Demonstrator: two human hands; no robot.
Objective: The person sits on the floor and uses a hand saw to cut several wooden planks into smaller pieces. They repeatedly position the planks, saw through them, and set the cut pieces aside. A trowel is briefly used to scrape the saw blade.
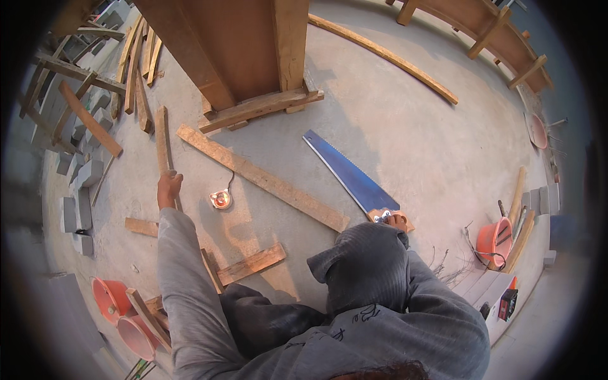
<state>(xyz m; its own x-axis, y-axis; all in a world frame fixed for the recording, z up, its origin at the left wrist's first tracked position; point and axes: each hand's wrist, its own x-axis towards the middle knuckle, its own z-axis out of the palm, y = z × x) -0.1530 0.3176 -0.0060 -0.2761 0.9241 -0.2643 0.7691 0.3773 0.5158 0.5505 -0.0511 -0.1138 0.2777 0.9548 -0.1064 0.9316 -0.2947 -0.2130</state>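
Fingers of the left hand (169, 189) curl down onto the near end of a narrow wooden slat (163, 139) lying on the concrete floor (405, 126); they look closed on it, though the grip itself is hidden beneath the hand. Just to the right of those fingers sits a small round plumb bob (220, 199) with a short cord trailing away from it. Beyond it, farther right, a long plank (263, 178) runs diagonally across the floor. The right hand (396, 220) is mostly covered by a grey sleeve (364, 266); its visible fingers are wrapped on the wooden handle of a handsaw (351, 177), whose blue blade stretches away from them, up and to the left, flat on the concrete. Well to the right of that hand stands an orange bucket (495, 240). Ahead of both hands rises a wooden formwork column (234, 50).
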